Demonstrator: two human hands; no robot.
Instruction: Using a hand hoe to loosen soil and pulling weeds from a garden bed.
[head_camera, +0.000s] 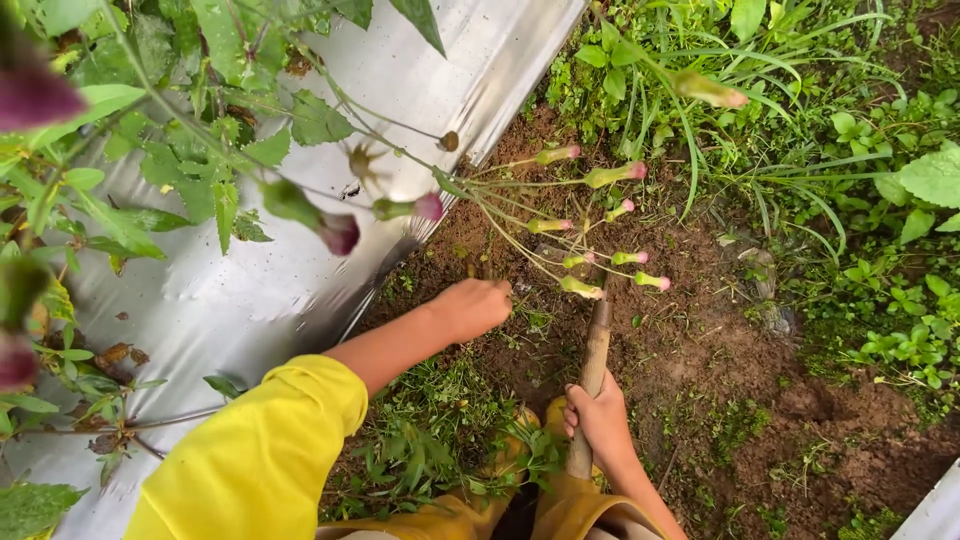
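The right hand (600, 418) is closed around a wooden tool handle (592, 378), gripping it near the lower end; the handle goes up and away from the person toward the soil, and its working end is hidden behind the flower stems, so I cannot tell what kind of blade it has. The left hand (472, 306) is stretched forward from a yellow sleeve (262, 455) and rests on the bare brown soil (690, 350), with the fingers curled down as a loose fist; I cannot tell if it holds a weed or only presses the ground. Just beside this hand, to the right, a bunch of thin stems carries green buds with pink tips (600, 262), and they hang over the place where the handle meets the ground. Near the person's knees lies a patch of small green weeds (430, 440), some look already loosened. On the left side runs a silver plastic mulch sheet (250, 290) with leafy plants (170, 130) growing over it, and on the right thick grass (800, 120) borders the soil. In my judgement the step in hand is weeding the strip of soil beside the sheet, about halfway. The next move calls for care: the tool must work close to the stems without cutting them or tearing the plastic edge.
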